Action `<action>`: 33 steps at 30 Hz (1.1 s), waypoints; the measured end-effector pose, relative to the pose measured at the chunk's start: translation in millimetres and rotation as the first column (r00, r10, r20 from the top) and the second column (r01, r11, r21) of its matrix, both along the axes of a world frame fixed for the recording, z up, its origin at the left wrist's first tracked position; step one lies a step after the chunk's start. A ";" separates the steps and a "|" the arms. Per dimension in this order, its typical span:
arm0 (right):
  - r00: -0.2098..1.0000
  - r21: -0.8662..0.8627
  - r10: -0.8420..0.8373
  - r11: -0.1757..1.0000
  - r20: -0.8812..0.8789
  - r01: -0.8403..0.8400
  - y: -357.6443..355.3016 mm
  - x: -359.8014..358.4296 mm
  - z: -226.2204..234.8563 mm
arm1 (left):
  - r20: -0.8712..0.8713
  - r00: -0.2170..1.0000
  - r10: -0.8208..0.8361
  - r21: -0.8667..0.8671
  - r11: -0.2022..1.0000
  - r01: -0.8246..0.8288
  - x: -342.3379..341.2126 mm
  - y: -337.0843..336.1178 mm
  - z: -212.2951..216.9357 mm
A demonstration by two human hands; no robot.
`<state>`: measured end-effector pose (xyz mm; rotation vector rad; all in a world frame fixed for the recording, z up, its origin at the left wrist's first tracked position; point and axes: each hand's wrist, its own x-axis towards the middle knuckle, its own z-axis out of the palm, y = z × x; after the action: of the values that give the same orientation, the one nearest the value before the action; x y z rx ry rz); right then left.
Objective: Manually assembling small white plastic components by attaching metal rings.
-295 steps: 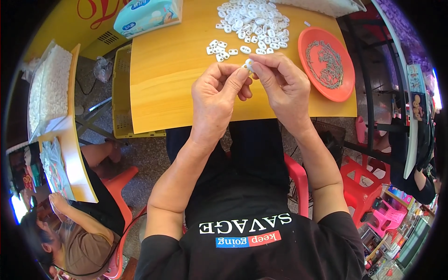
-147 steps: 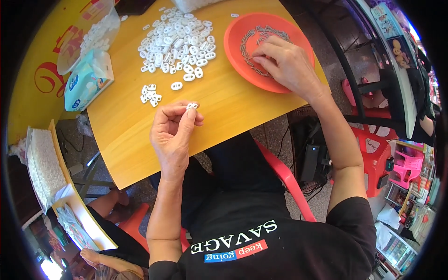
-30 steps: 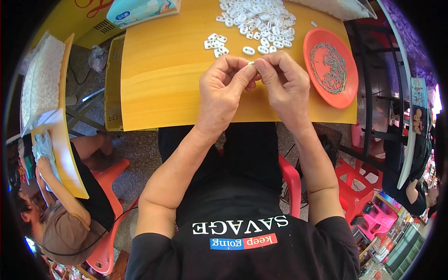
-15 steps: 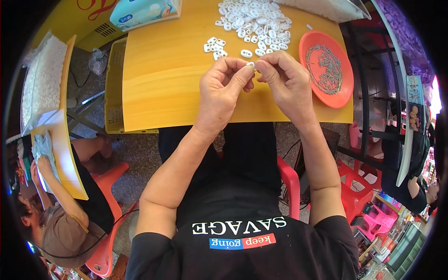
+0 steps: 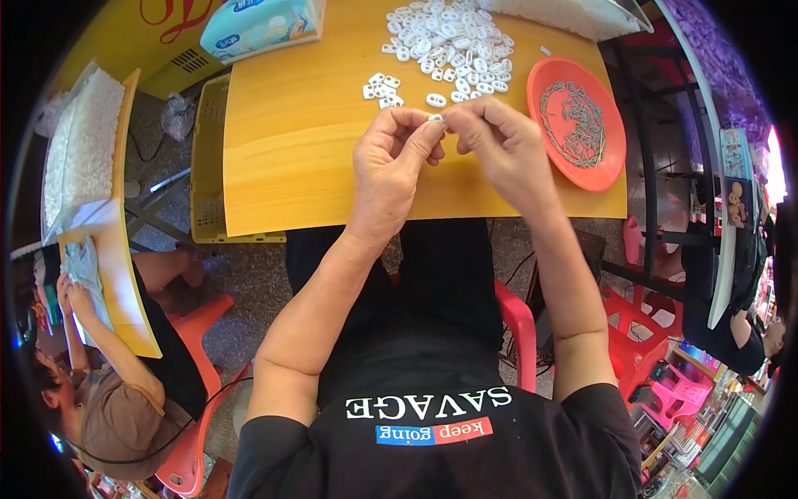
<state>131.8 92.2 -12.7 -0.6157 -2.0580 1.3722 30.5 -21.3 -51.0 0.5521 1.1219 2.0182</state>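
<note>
A light-blue tissue pack (image 5: 264,30) sits near a yellow crate (image 5: 209,179). At left, a co-worker (image 5: 125,412) in brown touches a pale plastic bag (image 5: 81,256). A pink chair (image 5: 677,397) stands far right.

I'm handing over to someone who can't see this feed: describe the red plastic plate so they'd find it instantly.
Start at the yellow rectangular table. Near its right edge, just right of the person's bare right hand, lies a shallow, rounded red plastic plate. Unlike the heap of white plastic pieces to its left, it is red and holds thin grey metal pieces.
</note>
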 end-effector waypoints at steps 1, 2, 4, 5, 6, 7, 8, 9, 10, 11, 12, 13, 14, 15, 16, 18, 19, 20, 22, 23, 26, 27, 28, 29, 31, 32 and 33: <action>0.995 -0.041 0.083 0.996 0.062 -0.080 7.4 1.1 4.1 | -0.003 1.000 -0.002 0.003 1.000 0.002 0.2 0.2 0.2; 0.999 0.084 0.011 0.996 0.034 -0.014 12.8 -2.0 3.9 | 0.066 0.998 0.022 0.049 0.998 -0.026 0.4 0.3 0.5; 0.999 0.325 -0.014 0.946 0.049 -0.002 27.4 -11.3 0.4 | 0.133 0.990 0.044 0.095 0.994 -0.057 0.7 0.5 0.6; 0.997 0.545 -0.042 0.839 0.060 0.003 32.1 -14.5 -0.7 | 0.166 0.985 0.046 0.103 0.993 -0.064 0.8 0.5 0.4; 0.997 0.547 -0.042 0.837 0.057 0.004 34.0 -15.8 -1.7 | 0.198 0.979 0.047 0.111 0.991 -0.070 1.0 0.8 0.6; 0.993 0.707 -0.062 0.706 0.104 -0.030 33.7 -18.5 -3.1 | 0.196 0.979 0.049 0.111 0.991 -0.071 0.7 0.7 0.3; 0.985 0.835 -0.093 0.545 0.145 -0.071 33.4 -20.8 -4.8 | 0.194 0.980 0.043 0.121 0.990 -0.067 1.0 1.3 0.1; 0.985 0.835 -0.092 0.545 0.143 -0.071 33.7 -22.5 -8.3 | 0.193 0.981 0.036 0.130 0.990 -0.062 1.2 1.7 0.1; 0.976 0.840 -0.108 0.533 0.191 -0.105 33.2 -23.9 -11.1 | 0.192 0.981 0.037 0.131 0.989 -0.063 1.3 1.7 0.3; 0.963 0.842 -0.125 0.520 0.238 -0.141 32.8 -25.0 -12.9 | 0.192 0.980 0.040 0.125 0.990 -0.065 1.4 1.7 0.4; 0.963 0.842 -0.125 0.520 0.238 -0.141 32.3 -25.8 -13.8 | 0.193 0.980 0.042 0.118 0.991 -0.066 1.3 1.8 0.4; 0.963 0.853 -0.133 0.502 0.235 -0.139 30.1 -27.1 -13.3 | 0.194 0.980 0.046 0.117 0.991 -0.069 1.2 1.5 0.6; 0.963 0.864 -0.141 0.484 0.231 -0.137 28.2 -27.9 -12.9 | 0.188 0.981 0.050 0.116 0.991 -0.072 1.0 1.4 1.0; 0.963 0.863 -0.138 0.486 0.233 -0.139 26.5 -27.6 -13.0 | 0.182 0.982 0.054 0.116 0.990 -0.076 0.9 1.1 1.0; 0.968 0.854 -0.115 0.501 0.224 -0.138 25.5 -26.3 -12.4 | 0.185 0.981 0.054 0.116 0.990 -0.077 1.1 1.8 0.8; 0.972 0.845 -0.091 0.516 0.218 -0.141 25.1 -23.0 -10.5 | 0.178 0.982 0.061 0.116 0.990 -0.083 1.6 3.1 -0.1; 0.991 0.788 -0.075 0.614 0.114 -0.044 24.3 -21.9 -7.0 | 0.180 0.981 0.066 0.114 0.990 -0.088 1.6 2.9 -0.5; 0.997 0.708 -0.073 0.704 0.008 0.046 22.1 -21.1 -3.1 | 0.167 0.984 0.064 0.113 0.990 -0.084 1.6 2.8 -1.0; 0.996 0.463 -0.072 0.885 0.045 0.043 12.8 -14.8 2.8 | 0.156 0.986 0.060 0.113 0.991 -0.078 1.6 2.7 -0.8; 0.998 0.165 -0.055 0.985 -0.015 0.057 10.7 -13.9 3.0 | 0.147 0.987 0.060 0.103 0.992 -0.075 1.8 2.7 0.5; 0.996 -0.235 -0.040 0.972 -0.076 0.021 7.8 -9.7 5.7 | 0.136 0.989 0.057 0.086 0.994 -0.069 1.9 2.1 2.6; 0.997 -0.319 -0.019 0.948 -0.079 -0.007 7.6 -8.7 6.2 | 0.133 0.989 0.058 0.079 0.994 -0.069 2.2 2.1 2.8; 0.997 -0.321 -0.020 0.947 -0.078 -0.006 7.7 -8.4 5.3 | 0.134 0.989 0.057 0.077 0.995 -0.068 2.1 2.4 2.9; 0.997 -0.339 -0.010 0.940 -0.080 -0.017 7.8 -8.0 4.1 | 0.136 0.989 0.054 0.078 0.995 -0.065 2.1 2.7 2.8; 0.997 -0.360 0.000 0.933 -0.081 -0.029 7.8 -7.1 3.5 | 0.138 0.989 0.052 0.076 0.995 -0.063 2.1 2.6 2.7; 0.998 -0.365 0.006 0.931 -0.059 -0.027 7.7 -6.4 4.5 | 0.132 0.990 0.047 0.070 0.996 -0.057 2.0 2.4 2.6; 0.999 -0.370 0.012 0.929 -0.037 -0.025 7.7 -6.0 5.2 | 0.127 0.991 0.043 0.064 0.997 -0.051 1.9 2.3 2.7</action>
<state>125.8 99.9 -7.5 -0.7232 -1.7906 1.7899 32.4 -19.0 -48.3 0.4295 1.0035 2.1068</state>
